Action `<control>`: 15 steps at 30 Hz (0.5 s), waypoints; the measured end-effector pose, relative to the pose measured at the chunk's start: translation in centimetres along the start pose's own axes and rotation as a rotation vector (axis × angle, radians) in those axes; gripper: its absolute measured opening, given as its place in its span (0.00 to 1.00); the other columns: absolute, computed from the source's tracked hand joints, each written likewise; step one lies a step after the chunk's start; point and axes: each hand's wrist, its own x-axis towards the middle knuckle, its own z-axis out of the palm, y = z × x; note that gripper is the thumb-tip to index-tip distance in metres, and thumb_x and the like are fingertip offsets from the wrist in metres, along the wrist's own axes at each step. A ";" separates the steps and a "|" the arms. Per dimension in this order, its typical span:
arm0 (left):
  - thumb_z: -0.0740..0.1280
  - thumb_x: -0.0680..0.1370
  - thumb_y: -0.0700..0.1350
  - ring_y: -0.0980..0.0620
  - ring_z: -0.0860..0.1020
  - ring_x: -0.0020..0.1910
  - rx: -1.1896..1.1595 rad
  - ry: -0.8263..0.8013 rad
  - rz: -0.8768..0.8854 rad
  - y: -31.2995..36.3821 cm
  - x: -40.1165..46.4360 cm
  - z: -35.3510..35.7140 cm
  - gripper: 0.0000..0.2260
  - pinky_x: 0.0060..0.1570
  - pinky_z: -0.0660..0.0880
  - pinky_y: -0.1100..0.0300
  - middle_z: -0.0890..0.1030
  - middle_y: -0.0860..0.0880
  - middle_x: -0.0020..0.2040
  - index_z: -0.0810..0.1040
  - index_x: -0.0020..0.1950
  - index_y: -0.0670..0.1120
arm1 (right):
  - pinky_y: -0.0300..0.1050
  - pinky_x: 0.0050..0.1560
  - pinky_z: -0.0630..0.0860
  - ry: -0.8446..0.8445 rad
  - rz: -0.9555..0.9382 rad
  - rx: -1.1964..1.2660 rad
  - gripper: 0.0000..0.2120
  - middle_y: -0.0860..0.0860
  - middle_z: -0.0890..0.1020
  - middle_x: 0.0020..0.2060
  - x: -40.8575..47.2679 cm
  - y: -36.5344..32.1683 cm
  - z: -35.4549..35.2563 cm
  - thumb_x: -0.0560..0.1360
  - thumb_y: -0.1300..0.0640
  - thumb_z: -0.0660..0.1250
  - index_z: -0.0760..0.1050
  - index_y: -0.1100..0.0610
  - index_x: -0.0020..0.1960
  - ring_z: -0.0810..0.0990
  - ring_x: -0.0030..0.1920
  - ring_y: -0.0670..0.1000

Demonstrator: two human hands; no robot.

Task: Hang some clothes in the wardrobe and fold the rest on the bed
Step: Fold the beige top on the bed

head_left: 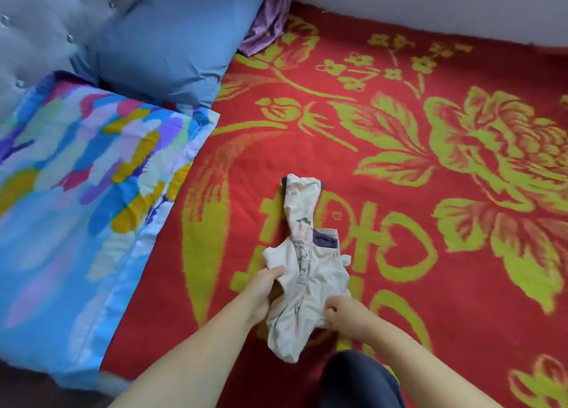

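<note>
From the head view, a cream printed garment (302, 263) lay bunched lengthwise on the red-and-yellow floral blanket (399, 149) covering the bed, its far end resting on the blanket and its near end lifted between both hands. The left hand (262, 287) had its grip closed on the garment's left edge, fingers curled into the cloth. The right hand (344, 314) pinched the garment's right side, fingers curled tight around a fold. A dark patch of fabric showed at the garment's middle. To the left sat a multicoloured pillow (83, 198), with a blue pillow (172, 41) behind it against a grey tufted headboard (33, 29). A purple cloth (270, 23) lay crumpled beside the blue pillow.
</note>
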 end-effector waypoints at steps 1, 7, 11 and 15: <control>0.61 0.80 0.41 0.50 0.82 0.38 -0.048 -0.045 -0.011 0.9 -1.0 0.4 0.08 0.38 0.79 0.59 0.84 0.44 0.40 0.78 0.53 0.41 | 0.45 0.42 0.73 0.028 0.007 0.084 0.08 0.50 0.79 0.40 -0.5 -0.1 -0.2 0.76 0.60 0.56 0.70 0.54 0.40 0.76 0.40 0.50; 0.58 0.76 0.44 0.47 0.82 0.37 -0.145 -0.238 -0.026 3.6 -5.5 2.3 0.13 0.40 0.78 0.58 0.82 0.41 0.40 0.80 0.49 0.39 | 0.44 0.45 0.78 0.121 -0.073 1.007 0.10 0.48 0.83 0.49 -3.0 -2.6 -1.9 0.80 0.47 0.62 0.76 0.49 0.58 0.81 0.49 0.49; 0.60 0.73 0.43 0.46 0.80 0.36 -0.227 -0.242 0.037 4.4 -7.6 2.6 0.13 0.39 0.77 0.59 0.81 0.43 0.37 0.83 0.39 0.40 | 0.48 0.45 0.74 0.331 -0.050 1.105 0.07 0.56 0.82 0.45 -5.5 -2.7 -2.3 0.79 0.63 0.61 0.77 0.55 0.49 0.79 0.44 0.54; 0.60 0.72 0.44 0.46 0.83 0.38 -0.298 -0.306 0.046 5.3 -10.4 2.9 0.15 0.40 0.80 0.56 0.83 0.41 0.38 0.84 0.37 0.39 | 0.49 0.45 0.76 0.513 0.127 1.189 0.08 0.59 0.82 0.46 -9.0 -0.9 -3.5 0.78 0.63 0.59 0.77 0.59 0.51 0.80 0.44 0.56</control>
